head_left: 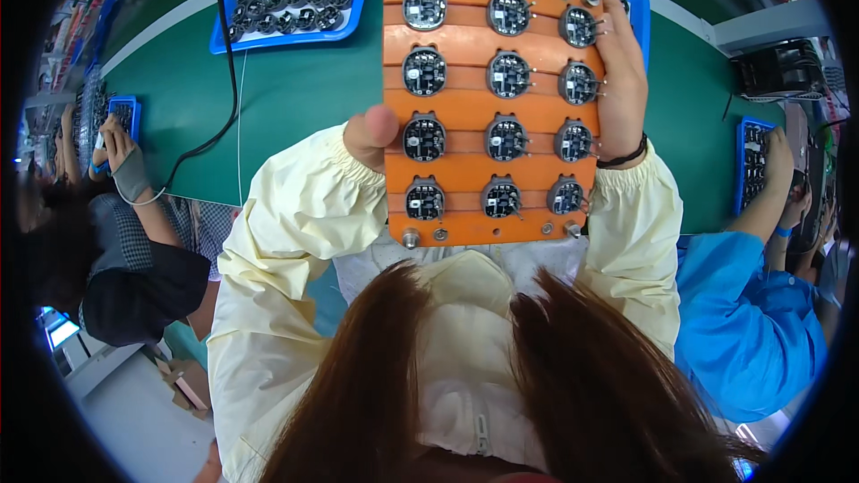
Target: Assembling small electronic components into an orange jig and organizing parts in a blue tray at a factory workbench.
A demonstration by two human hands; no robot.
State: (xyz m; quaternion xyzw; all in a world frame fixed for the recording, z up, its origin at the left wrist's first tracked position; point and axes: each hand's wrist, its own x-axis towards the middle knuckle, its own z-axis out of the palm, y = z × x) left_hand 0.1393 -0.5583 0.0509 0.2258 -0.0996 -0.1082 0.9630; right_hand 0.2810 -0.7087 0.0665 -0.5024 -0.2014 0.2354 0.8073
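Observation:
An orange rectangular fixture plate (pixel 465 105) is held up before me, its face toward me. Across it sit round black modules with small circuit boards (pixel 424 71), in three columns of several rows. Thin pins or wire ends stick out beside many of them. Metal posts stand at the plate's corners. My left hand (pixel 369 132) grips the left edge, its thumb showing and its other fingers hidden behind. Around the upper right edge my right hand (pixel 624 80) is closed, fingertips near the top corner post. Pale yellow sleeves cover both forearms.
A blue tray (pixel 277 42) full of black round parts lies at the far left on the green table (pixel 304 89). Another blue tray (pixel 641 4) is partly behind the plate. A black cable (pixel 233 80) hangs at left. Co-workers' hands (pixel 130 170) are at both sides.

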